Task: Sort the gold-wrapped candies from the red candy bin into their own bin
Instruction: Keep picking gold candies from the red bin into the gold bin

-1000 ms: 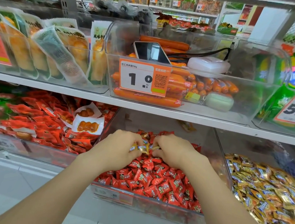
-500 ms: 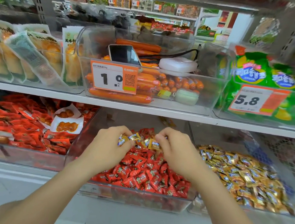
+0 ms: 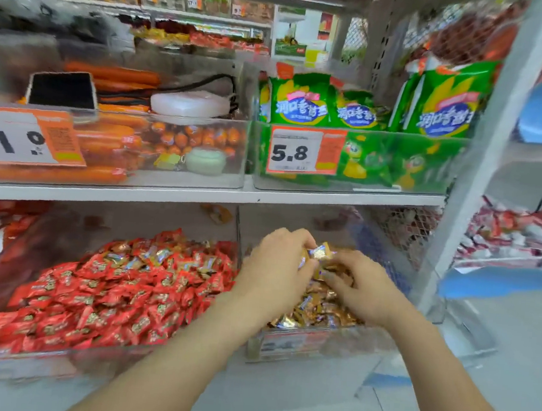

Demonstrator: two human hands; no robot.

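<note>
On the lower shelf a clear bin [image 3: 53,358] holds a heap of red candies [image 3: 107,299], with several gold-wrapped ones [image 3: 157,254] lying on top near the back. To its right stands the clear bin [image 3: 300,345] of gold candies [image 3: 319,311]. Both my hands hover over the gold bin. My left hand [image 3: 273,271] pinches gold-wrapped candies [image 3: 319,251] at its fingertips. My right hand [image 3: 364,285] is curled over the gold pile beside them; the frame is blurred and I cannot tell whether it holds any.
The upper shelf carries a clear bin of orange sausages [image 3: 105,138] with a phone [image 3: 62,88] and a white case [image 3: 190,103] on top, and green snack bags [image 3: 369,115]. A grey upright post [image 3: 472,170] stands right of the gold bin.
Both hands have carried the gold-wrapped candies from over the red candy bin rightward to over the gold bin. The view has swung to the right with them.
</note>
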